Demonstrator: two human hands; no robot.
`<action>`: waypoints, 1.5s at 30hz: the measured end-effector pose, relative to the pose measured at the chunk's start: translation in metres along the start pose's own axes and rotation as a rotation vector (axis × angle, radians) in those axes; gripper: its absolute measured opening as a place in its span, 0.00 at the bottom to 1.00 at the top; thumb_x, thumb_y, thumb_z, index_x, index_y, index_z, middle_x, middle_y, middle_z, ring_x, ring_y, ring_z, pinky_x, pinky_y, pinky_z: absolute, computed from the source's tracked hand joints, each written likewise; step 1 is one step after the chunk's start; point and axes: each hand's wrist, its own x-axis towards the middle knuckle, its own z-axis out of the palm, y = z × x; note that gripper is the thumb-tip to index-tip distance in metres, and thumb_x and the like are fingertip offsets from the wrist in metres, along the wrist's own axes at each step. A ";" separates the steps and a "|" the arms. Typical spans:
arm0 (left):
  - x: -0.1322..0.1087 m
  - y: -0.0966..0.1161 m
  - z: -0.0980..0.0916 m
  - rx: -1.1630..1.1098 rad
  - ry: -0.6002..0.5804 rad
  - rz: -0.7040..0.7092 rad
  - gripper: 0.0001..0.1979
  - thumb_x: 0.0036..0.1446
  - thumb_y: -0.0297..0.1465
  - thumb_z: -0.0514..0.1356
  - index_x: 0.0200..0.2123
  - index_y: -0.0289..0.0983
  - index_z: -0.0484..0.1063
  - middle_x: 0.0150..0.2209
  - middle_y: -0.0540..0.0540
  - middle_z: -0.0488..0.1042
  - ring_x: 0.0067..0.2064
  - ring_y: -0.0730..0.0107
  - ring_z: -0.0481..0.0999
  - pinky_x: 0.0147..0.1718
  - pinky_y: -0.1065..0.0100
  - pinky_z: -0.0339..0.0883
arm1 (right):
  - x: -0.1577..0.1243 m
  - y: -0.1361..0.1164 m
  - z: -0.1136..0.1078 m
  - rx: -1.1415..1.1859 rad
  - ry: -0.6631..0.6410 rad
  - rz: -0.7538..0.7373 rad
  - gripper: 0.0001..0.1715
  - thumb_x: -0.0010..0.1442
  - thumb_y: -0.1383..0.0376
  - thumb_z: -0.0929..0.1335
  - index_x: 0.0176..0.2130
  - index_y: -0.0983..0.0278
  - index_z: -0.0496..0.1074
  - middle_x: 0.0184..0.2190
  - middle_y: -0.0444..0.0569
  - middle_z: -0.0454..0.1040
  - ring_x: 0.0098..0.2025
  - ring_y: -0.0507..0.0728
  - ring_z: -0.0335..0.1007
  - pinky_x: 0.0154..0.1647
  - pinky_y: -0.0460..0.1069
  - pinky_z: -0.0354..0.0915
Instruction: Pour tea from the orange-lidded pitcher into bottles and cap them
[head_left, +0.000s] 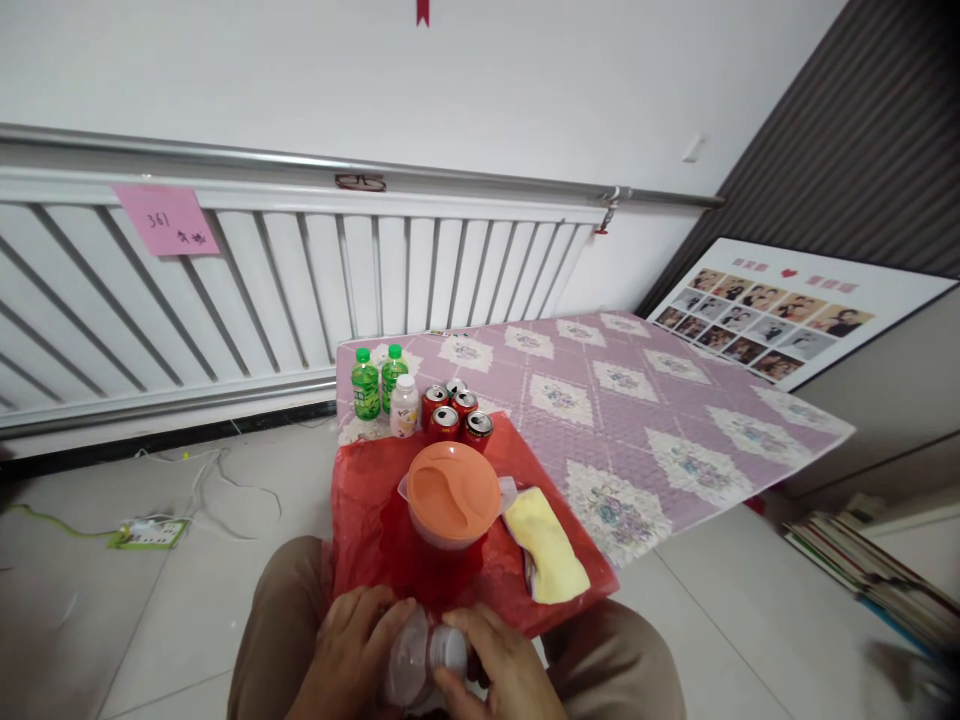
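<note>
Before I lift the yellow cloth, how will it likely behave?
The yellow cloth looks soft and folded, so it will probably droop. Lying flat on the red cover, it seems unlikely to roll or tip.

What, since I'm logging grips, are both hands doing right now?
Left hand: closed, holding the clear bottle by its body.
Right hand: closed, thumb and finger gripping the bottle's whitish cap.

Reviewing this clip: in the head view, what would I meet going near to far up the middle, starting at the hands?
Clear bottle between left hand and right hand → orange-lidded container → cluster of red cans → white radiator.
</note>
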 end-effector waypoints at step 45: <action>0.025 -0.004 -0.030 -0.930 0.271 -0.849 0.39 0.52 0.39 0.67 0.64 0.39 0.56 0.56 0.37 0.75 0.53 0.53 0.80 0.48 0.58 0.78 | 0.019 0.112 0.013 -0.235 0.278 0.334 0.16 0.56 0.70 0.65 0.44 0.64 0.75 0.42 0.57 0.74 0.43 0.61 0.77 0.50 0.55 0.73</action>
